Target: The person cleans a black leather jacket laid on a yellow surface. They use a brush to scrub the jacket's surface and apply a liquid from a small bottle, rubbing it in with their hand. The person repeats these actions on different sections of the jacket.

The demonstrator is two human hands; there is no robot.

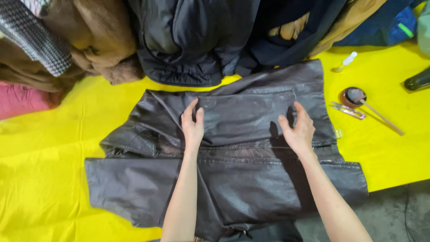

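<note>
A dark brown leather jacket [233,179] lies flat and partly folded on a yellow cloth [49,161]. My left hand [192,125] rests palm down on the folded upper part, fingers together and pointing away from me. Its fingertips touch the leather near the fold's left side. My right hand [296,130] lies on the same folded part further right, fingers slightly spread, pressing the leather. Neither hand grips anything. Both forearms reach over the jacket's lower half.
A heap of clothes lies along the far edge: a brown fleece [96,40], a checked garment [33,36], a dark padded jacket [192,40], a pink cloth [20,98]. At right lie a round tin with a brush [356,96], a small white bottle [346,60], a dark bottle [419,80].
</note>
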